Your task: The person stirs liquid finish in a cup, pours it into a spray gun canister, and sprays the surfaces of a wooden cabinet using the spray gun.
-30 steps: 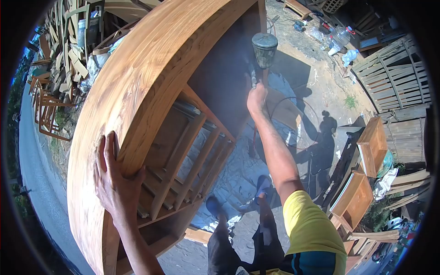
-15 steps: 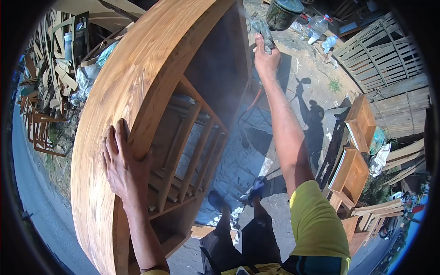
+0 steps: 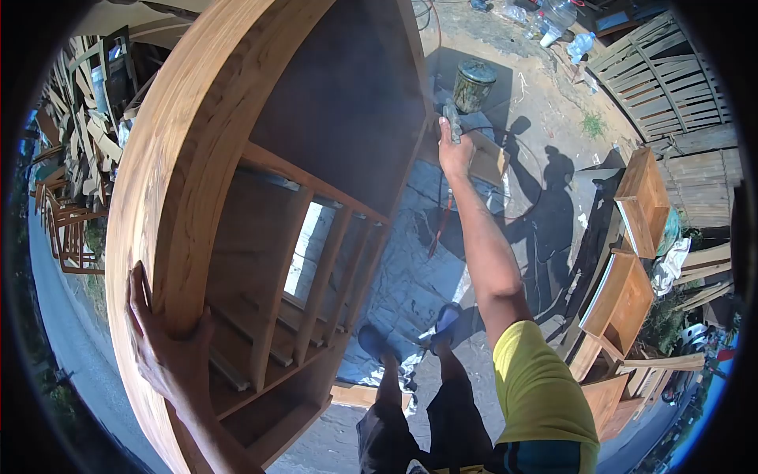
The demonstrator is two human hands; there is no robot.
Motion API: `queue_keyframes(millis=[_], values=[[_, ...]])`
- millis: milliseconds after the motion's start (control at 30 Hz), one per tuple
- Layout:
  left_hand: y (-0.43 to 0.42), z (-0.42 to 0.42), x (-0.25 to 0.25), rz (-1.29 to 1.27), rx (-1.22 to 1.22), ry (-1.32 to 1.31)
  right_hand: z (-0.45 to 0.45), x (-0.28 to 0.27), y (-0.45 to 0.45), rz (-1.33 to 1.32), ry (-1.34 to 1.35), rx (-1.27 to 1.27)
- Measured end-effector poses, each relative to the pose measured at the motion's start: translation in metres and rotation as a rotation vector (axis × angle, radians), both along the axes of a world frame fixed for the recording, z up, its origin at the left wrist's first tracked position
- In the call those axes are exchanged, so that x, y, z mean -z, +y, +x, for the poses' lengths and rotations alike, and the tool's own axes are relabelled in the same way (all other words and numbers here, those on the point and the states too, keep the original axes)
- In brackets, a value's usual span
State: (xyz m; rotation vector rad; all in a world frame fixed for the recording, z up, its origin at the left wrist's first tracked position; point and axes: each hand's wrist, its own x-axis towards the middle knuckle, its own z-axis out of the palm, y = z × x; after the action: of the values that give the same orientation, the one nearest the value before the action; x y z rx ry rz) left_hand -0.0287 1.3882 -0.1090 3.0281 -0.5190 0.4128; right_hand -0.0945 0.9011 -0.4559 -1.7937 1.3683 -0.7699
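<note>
A large wooden cabinet point(image 3: 272, 154) with a curved top panel and inner rails takes up the left half of the view. My left hand point(image 3: 170, 347) grips the edge of its top panel, fingers on the outer face and thumb on the inner side. My right hand point(image 3: 455, 150) is closed around a spray gun point(image 3: 452, 118). A paint-stained cup point(image 3: 476, 83) is just beyond the gun, and a red hose point(image 3: 448, 212) hangs below my hand. Faint mist hangs near the cabinet's open side, which the gun faces.
A blue-grey sheet point(image 3: 414, 253) lies on the ground around my feet. Wooden drawers point(image 3: 616, 304) stand at the right, near a slatted wooden panel point(image 3: 667, 79). Plastic bottles point(image 3: 580, 46) lie at the upper right. Scrap wood point(image 3: 87, 134) is piled at the left.
My right hand and the spray gun have moved down toward me in the view. My left hand has shifted down and left along the top panel, now wrapping its edge. The cabinet appears tilted differently.
</note>
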Motion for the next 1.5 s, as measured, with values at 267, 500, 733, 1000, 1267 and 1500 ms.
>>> queue_keyframes(millis=[267, 500, 733, 1000, 1267, 1500], values=[[-0.021, -0.02, 0.003, -0.158, -0.093, 0.045, -0.035, 0.095, -0.022, 0.002, 0.204, -0.005], [-0.001, -0.009, 0.008, -0.041, 0.057, -0.04, -0.068, 0.1, -0.045, 0.067, 0.222, 0.001], [0.011, 0.004, 0.008, -0.084, 0.032, 0.02, -0.14, 0.073, -0.027, 0.366, 0.086, -0.233], [0.022, 0.015, 0.011, -0.147, 0.07, 0.072, -0.21, 0.099, 0.047, 0.447, 0.171, -0.458], [0.021, 0.019, 0.011, -0.145, 0.084, 0.098, -0.269, 0.132, 0.121, 0.411, -0.029, -0.652], [0.035, 0.038, 0.014, -0.136, 0.132, 0.101, -0.306, 0.092, 0.195, 0.456, 0.044, -0.792]])
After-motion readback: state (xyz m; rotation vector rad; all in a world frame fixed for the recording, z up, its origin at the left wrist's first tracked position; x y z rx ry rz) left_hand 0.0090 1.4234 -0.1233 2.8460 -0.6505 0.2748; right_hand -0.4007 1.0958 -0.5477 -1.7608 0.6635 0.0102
